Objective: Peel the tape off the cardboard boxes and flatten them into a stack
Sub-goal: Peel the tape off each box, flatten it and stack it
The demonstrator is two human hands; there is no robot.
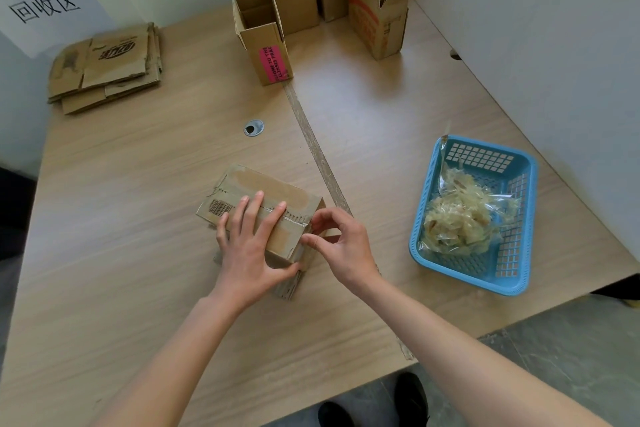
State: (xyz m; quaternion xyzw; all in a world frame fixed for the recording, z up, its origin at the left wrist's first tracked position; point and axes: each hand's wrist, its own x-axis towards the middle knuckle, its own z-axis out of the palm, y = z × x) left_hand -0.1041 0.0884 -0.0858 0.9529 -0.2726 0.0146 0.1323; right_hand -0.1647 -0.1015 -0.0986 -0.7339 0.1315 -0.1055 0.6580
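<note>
Your table point(138, 253) fills most of the view, wood-grain top w/ a seam strip point(317, 152) running from centre toward 12 o'clock. At 12 o'clock, against the wall, a group of open boxes point(311, 0) stands upright, flaps up; the nearest one carries a pink label point(272, 64). At 3 o'clock sits a blue basket point(519, 270), well apart from your hands, w/ a wad of peeled tape point(460, 218) inside. At 10 o'clock the flat stack point(104, 68) lies near the table's far left corner, below a wall sign point(45, 9) w/ printed characters.

Centre: the box point(263, 204) you're working, closed, barcode on its left end, clear tape point(294, 217) along the top seam. Your left hand point(249, 246) lies flat on the box top, fingers straight and spread, thumb against the near side, pressing it down. Your right hand point(339, 243) is at the box's 3 o'clock end, thumb and forefinger curled together at the tape edge; can't tell if they've actually got hold of it.

At 6 o'clock, your shoes point(374, 402) show past the table edge.
</note>
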